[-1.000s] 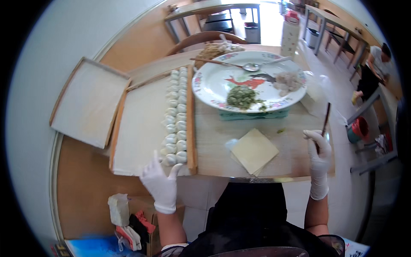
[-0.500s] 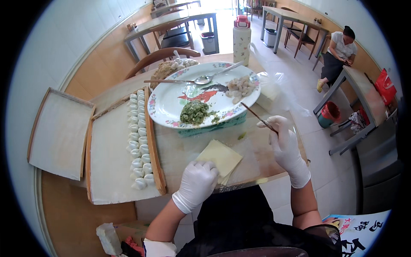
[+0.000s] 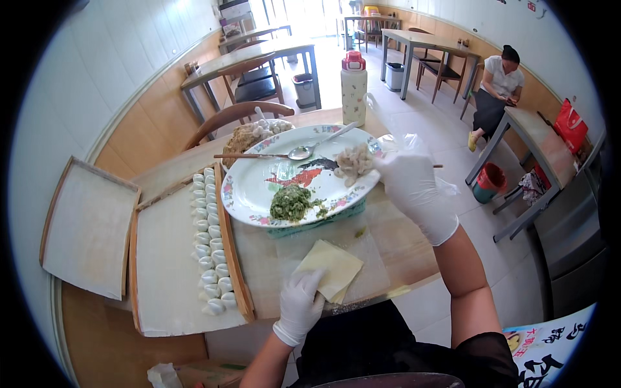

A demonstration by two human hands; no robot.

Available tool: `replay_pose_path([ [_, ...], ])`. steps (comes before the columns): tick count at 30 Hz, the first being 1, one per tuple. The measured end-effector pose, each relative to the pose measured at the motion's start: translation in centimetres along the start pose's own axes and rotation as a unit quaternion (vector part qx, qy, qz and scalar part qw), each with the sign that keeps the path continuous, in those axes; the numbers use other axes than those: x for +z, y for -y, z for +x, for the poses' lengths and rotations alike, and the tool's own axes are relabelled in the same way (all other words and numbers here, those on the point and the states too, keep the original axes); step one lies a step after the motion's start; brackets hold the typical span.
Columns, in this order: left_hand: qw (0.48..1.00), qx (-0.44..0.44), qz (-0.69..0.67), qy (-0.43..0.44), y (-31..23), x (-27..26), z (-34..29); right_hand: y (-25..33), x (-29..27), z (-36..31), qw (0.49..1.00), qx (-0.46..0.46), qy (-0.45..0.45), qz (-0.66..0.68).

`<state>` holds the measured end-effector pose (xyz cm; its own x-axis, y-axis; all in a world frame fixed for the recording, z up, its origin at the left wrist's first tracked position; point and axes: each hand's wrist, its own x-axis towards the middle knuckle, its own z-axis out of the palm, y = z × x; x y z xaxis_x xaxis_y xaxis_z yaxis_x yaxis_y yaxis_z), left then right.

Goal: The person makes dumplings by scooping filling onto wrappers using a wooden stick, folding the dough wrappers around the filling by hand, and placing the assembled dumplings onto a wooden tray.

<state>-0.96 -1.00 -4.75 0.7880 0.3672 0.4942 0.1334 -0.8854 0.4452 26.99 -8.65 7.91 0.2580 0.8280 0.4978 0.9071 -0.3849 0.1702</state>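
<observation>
My left hand [image 3: 299, 304], in a white glove, is closed over the lower left corner of a small stack of square, pale-yellow dough wrappers [image 3: 333, 262] on the table. My white-gloved right hand [image 3: 417, 194] reaches to the right rim of a large oval plate [image 3: 249, 187], its fingertips beside a heap of peeled shrimp [image 3: 354, 163]. A thin brown stick is in it; only a short end [image 3: 438, 166] shows past the hand. Chopped green filling [image 3: 292, 202] lies on the plate's near side. A metal spoon [image 3: 301, 152] rests across the plate.
Left of the plate, a wood-framed tray [image 3: 168, 258] holds rows of folded dumplings [image 3: 213, 255]; another tray [image 3: 87, 226] lies further left. A bottle [image 3: 354, 87] stands behind the plate, beside clear plastic bags. Far right, a person [image 3: 498, 90] sits near a table and red bin [image 3: 490, 181].
My right hand has moved forward and turned, from above the near table to the shrimp. My left hand has shifted slightly down the wrappers, its fingers less bunched. The view has tilted up.
</observation>
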Motion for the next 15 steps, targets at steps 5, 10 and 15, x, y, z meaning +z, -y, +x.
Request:
replay_pose_path([
  [5, 0.999, 0.008, -0.025, -0.018, 0.0, -0.3, -0.1, 2.6, -1.6, -0.2, 0.995, -0.072, 0.022, 0.06],
  [10, 0.999, 0.007, -0.027, -0.015, -0.7, -0.4, 0.4, 2.9, -1.2, -0.4, 0.997, -0.037, 0.045, 0.047],
  [15, 1.0, 0.01, -0.016, -0.018, -0.4, -0.1, 0.1, 5.0, -1.8, -1.3, 0.995, -0.076, 0.04, 0.05],
])
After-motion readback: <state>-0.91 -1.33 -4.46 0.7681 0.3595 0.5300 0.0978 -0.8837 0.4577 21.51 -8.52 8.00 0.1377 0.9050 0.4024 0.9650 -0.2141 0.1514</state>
